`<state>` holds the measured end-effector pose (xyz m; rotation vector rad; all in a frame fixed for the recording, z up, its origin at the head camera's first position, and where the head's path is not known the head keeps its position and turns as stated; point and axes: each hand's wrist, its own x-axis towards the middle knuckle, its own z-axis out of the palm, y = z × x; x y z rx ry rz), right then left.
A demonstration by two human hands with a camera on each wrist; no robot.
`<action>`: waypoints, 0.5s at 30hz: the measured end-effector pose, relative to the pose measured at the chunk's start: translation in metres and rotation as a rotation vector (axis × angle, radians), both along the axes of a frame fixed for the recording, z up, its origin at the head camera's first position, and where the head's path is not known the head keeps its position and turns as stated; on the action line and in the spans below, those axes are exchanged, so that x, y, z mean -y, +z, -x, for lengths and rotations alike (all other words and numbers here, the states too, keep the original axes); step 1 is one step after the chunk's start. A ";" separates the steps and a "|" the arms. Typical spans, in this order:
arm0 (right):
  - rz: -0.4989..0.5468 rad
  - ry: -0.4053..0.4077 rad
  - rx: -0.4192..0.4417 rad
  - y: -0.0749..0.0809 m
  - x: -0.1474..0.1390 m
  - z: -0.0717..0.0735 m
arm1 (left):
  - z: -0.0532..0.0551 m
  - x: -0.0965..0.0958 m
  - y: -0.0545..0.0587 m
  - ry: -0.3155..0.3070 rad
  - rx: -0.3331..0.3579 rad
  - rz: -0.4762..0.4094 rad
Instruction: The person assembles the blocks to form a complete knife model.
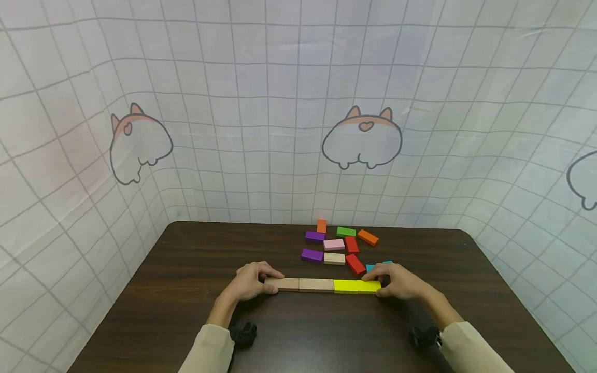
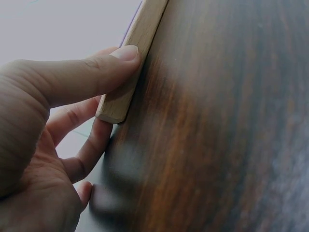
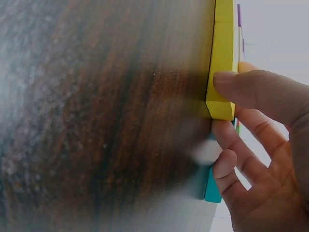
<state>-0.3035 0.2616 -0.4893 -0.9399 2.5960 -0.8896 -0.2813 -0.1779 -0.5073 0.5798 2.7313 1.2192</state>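
Note:
Two plain wooden blocks and two yellow blocks lie end to end in a straight row on the dark table. My left hand (image 1: 249, 282) pinches the outer wooden block (image 1: 288, 284) at the row's left end; in the left wrist view the thumb lies on that block's (image 2: 130, 92) near face. Beside it sits the second wooden block (image 1: 317, 285), touching the inner yellow block (image 1: 345, 287). At the right end my right hand (image 1: 402, 282) pinches the outer yellow block (image 1: 370, 287), thumb on its near face in the right wrist view. The far-side fingertips are partly hidden.
Behind the row lie several loose blocks: purple (image 1: 312, 255), cream (image 1: 334, 259), pink (image 1: 333, 244), red (image 1: 355, 264), green (image 1: 346, 232) and orange (image 1: 368, 238). Blue pieces (image 1: 370, 268) are partly hidden by my right hand. A patterned cloth (image 1: 280, 181) hangs behind the table (image 1: 186, 290).

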 end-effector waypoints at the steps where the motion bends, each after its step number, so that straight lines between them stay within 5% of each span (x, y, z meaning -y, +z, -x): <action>1: -0.001 -0.001 -0.003 0.000 0.000 0.000 | 0.000 0.000 0.000 0.001 -0.003 0.002; 15: -0.008 0.002 -0.038 -0.001 -0.001 -0.001 | 0.002 0.000 -0.004 0.001 -0.002 0.000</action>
